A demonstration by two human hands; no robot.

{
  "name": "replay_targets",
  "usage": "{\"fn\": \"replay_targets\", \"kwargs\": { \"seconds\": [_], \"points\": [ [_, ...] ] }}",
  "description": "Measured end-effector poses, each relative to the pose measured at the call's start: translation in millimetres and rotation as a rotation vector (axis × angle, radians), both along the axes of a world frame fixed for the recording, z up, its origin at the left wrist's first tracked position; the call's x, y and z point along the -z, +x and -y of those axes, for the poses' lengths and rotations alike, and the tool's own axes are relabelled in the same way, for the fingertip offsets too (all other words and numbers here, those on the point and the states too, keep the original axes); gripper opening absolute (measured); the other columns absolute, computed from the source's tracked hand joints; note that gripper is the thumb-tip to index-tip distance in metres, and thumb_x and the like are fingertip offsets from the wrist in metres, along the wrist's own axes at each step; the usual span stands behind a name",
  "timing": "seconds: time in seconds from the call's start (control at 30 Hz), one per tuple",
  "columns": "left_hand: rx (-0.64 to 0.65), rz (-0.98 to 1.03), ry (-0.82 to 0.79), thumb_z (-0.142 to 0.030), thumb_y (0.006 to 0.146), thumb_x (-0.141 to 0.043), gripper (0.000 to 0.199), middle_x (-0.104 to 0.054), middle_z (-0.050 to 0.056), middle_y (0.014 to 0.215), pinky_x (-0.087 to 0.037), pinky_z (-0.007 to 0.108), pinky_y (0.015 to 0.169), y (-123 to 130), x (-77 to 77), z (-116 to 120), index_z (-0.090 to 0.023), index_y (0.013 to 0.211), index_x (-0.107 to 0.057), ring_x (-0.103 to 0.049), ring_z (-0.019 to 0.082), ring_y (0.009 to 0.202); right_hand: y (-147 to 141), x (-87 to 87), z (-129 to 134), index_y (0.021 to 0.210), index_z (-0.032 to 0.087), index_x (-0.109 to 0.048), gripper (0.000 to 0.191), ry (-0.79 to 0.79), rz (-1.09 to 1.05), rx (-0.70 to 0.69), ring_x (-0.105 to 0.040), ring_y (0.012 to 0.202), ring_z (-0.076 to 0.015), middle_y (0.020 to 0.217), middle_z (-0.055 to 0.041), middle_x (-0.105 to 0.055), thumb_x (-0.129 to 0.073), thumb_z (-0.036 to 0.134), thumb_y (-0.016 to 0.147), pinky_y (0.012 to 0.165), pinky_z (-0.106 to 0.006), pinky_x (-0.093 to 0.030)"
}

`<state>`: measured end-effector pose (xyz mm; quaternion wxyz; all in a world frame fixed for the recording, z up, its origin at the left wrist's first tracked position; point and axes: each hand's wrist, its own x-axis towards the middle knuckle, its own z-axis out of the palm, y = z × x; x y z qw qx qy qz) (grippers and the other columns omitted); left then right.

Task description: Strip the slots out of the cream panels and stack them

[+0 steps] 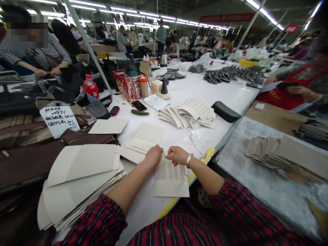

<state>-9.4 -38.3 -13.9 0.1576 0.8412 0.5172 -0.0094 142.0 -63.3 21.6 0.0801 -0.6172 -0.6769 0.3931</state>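
Cream card pieces point(171, 184) lie on the white table point(143, 205) in front of me, near its edge. My left hand point(154, 155) is closed at their upper left corner; what its fingers pinch is too small to make out. My right hand point(178, 155), with a bracelet at the wrist, is over the upper part of the same pieces, thumb and index finger close together and pointing at my left hand. Beyond my left hand lie more cream pieces point(150, 133). To the left, a fanned stack of large curved cream sheets point(79, 164) rests on the table.
Fanned cream strips point(189, 112) and a black case point(226, 111) lie farther forward. Behind are a phone point(138, 105), a red box point(125, 87) and a red bottle point(91, 89). People sit left and right; dark bags fill the left side.
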Motion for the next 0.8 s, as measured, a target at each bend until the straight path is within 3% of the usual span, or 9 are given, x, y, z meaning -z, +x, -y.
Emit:
{"fn": "replay_targets", "kwargs": {
  "seconds": [0.17,0.43,0.7,0.8],
  "points": [
    [-0.016,-0.035,-0.05,-0.017,0.069,-0.047,0.018,-0.056,0.007,0.091,-0.043,0.029,0.071,9,-3.2,-21,-0.018,0.082,-0.059,-0.054,0.02,0.085,-13,28.7,-40,0.077,0.01,-0.059,0.021,-0.133,0.266,0.056,-0.054,0.044,-0.012,0.056,-0.0071,-0.06,-0.05,0.029,0.074,0.047,-0.022,-0.041],
    [0.066,-0.015,-0.202,-0.018,0.061,-0.055,0.013,-0.061,0.002,0.073,-0.04,0.023,0.061,11,-1.7,-43,-0.016,0.072,-0.06,-0.055,0.016,0.07,-12,43.7,-49,0.078,0.009,-0.062,0.022,-0.234,0.237,0.079,-0.055,0.041,-0.0135,0.059,-0.0084,-0.064,-0.052,0.028,0.071,0.044,-0.023,-0.043],
    [0.133,0.089,-0.075,-0.014,0.068,-0.044,0.014,-0.055,0.003,0.083,-0.04,0.024,0.068,5,1.0,-25,-0.017,0.075,-0.056,-0.052,0.015,0.077,-19,45.1,-53,0.083,0.006,-0.062,0.025,-0.229,0.276,0.1,-0.055,0.039,-0.0141,0.053,-0.0091,-0.063,-0.052,0.023,0.067,0.044,-0.023,-0.043],
    [0.064,0.157,-0.021,-0.014,0.067,-0.047,0.023,-0.054,0.004,0.09,-0.041,0.025,0.072,-3,2.6,-12,-0.017,0.09,-0.052,-0.052,0.015,0.08,-19,44.1,-54,0.084,0.006,-0.062,0.026,-0.22,0.309,0.076,-0.059,0.049,-0.0166,0.061,-0.0117,-0.065,-0.052,0.021,0.066,0.049,-0.024,-0.044]
  ]
}}
